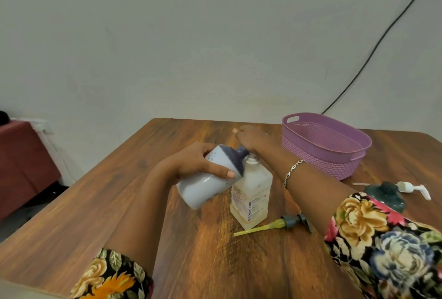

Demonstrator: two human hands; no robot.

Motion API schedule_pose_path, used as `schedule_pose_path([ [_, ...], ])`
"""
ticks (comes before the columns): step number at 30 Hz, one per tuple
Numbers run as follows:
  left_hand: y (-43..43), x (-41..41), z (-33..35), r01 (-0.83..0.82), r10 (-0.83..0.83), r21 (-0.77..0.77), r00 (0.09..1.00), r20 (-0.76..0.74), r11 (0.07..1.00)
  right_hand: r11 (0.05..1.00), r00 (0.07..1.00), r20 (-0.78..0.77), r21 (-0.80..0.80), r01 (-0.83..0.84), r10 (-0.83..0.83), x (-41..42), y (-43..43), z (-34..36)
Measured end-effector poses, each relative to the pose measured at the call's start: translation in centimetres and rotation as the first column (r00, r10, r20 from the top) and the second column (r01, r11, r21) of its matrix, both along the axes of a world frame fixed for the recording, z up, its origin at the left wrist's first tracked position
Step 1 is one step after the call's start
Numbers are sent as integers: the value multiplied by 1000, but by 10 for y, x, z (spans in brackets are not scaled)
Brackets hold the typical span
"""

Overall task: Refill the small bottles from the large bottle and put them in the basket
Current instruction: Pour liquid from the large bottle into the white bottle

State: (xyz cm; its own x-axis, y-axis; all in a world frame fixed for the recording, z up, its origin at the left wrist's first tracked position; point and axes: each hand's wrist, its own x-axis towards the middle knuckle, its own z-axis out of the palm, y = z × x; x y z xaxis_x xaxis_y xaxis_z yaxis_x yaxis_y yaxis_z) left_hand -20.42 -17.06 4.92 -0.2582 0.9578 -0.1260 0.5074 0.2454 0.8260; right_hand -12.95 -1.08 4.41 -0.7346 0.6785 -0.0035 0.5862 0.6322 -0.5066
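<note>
My left hand point(198, 162) grips a white small bottle point(208, 179) with a dark blue shoulder and neck. The bottle is tilted, its neck right at the open mouth of the large pale-yellow bottle point(251, 196), which stands upright mid-table. My right hand point(250, 139) is just behind the large bottle's top, fingers curled, touching the blue neck; whatever it holds is hidden. A purple basket point(334, 155) stands at the back right. A dark green small bottle point(385, 197) sits behind my right forearm.
A yellow-and-grey pump head point(277, 224) lies on the wooden table point(203, 251) by the large bottle. A white pump head point(415, 190) lies near the right edge. A black cable point(373, 52) runs down the wall. A dark red seat point(21, 167) stands to the left.
</note>
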Motion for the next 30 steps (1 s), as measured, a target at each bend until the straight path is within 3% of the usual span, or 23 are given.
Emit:
schedule_pose_path([
  [5, -1, -1, 7, -8, 8, 28, 1000, -10, 1000, 987, 999, -27, -154, -40, 37, 1, -6, 20],
  [14, 1, -2, -3, 11, -11, 32, 1000, 3, 999, 995, 993, 111, -95, -28, 38, 3, -10, 10],
  [18, -1, -3, 0, 19, -19, 39, 1000, 1, 999, 980, 999, 11, -193, 39, -38, -2, -7, 9],
  [22, -1, -3, 3, 8, -9, 67, 1000, 10, 998, 894, 988, -134, -448, 15, -83, 8, -7, 16],
  [26, 1, -1, 0, 14, -13, 58, 1000, -13, 998, 914, 993, -61, -401, 65, -98, 5, -9, 10],
  [30, 0, 0, -1, 23, -22, 50, 1000, -18, 999, 891, 984, -88, -443, 100, -154, 2, -14, 7],
])
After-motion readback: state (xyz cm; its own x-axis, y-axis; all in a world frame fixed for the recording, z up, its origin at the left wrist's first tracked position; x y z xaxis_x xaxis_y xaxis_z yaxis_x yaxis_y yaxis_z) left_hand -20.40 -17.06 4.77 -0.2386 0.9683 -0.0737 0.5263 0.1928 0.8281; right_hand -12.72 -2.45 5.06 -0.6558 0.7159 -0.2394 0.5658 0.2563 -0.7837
